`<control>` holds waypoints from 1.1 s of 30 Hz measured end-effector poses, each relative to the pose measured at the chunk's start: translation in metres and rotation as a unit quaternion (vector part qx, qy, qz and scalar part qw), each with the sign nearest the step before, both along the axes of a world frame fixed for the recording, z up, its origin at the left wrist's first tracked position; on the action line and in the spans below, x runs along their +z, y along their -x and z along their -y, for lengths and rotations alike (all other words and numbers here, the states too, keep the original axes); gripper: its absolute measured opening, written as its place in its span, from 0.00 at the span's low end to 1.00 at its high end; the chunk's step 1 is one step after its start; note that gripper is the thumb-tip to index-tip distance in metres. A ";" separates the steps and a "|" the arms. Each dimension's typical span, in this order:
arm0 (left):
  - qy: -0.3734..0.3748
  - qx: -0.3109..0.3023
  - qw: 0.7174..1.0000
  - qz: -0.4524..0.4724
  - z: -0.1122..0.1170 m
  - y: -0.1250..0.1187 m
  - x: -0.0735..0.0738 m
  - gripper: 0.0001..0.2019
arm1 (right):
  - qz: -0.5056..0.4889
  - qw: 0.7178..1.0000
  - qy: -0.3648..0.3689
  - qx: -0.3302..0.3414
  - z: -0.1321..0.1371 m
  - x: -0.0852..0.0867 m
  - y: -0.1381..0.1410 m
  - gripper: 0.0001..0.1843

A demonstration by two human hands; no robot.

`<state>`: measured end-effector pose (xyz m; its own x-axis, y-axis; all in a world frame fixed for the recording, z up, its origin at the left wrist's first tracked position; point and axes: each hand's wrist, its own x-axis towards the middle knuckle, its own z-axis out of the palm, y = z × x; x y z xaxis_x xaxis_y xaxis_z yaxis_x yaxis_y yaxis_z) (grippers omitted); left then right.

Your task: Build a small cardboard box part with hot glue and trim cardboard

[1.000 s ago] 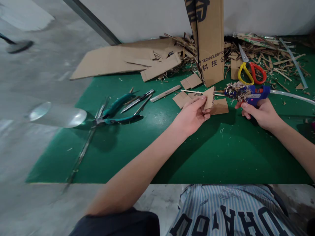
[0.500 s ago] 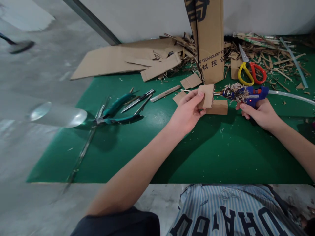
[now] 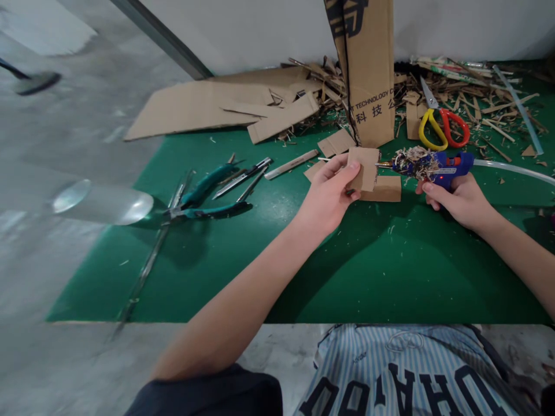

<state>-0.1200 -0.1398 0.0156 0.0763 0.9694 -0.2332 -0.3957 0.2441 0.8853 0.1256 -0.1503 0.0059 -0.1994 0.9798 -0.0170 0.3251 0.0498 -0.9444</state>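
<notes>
Between thumb and fingers, my left hand (image 3: 332,193) pinches a small cardboard piece (image 3: 365,167), held up over the table. My right hand (image 3: 459,199) is wrapped round the handle of a blue hot glue gun (image 3: 446,166), whose front is coated in stuck shavings. The gun's metal nozzle points left at the right edge of the piece; whether it touches, I cannot tell. A clear glue stick (image 3: 515,169) runs out of the gun's back. Below the held piece lies a folded cardboard strip (image 3: 384,189).
Scissors (image 3: 442,128) with yellow and red handles lie behind the gun. A tall cardboard piece (image 3: 373,75) stands among scraps at the back. Pliers (image 3: 191,212), a utility knife (image 3: 243,178) and a clear cylinder (image 3: 104,202) are on the left of the green table (image 3: 260,260).
The cardboard piece in my left hand has shifted and turned very slightly against the nozzle. My right hand and the glue gun stay almost where they were.
</notes>
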 end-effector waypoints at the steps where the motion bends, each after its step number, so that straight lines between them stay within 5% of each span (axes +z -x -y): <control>1: 0.003 0.002 1.000 0.000 0.000 0.000 0.001 0.09 | -0.004 1.000 0.002 -0.002 0.000 0.001 0.001 0.18; 16: 0.118 -0.012 0.989 0.087 0.000 -0.007 0.001 0.06 | -0.018 1.000 0.009 0.005 0.001 -0.005 -0.003 0.20; 33: 0.121 -0.008 0.989 0.089 0.000 -0.008 0.000 0.08 | 0.028 0.999 -0.026 0.024 0.002 0.005 0.002 0.29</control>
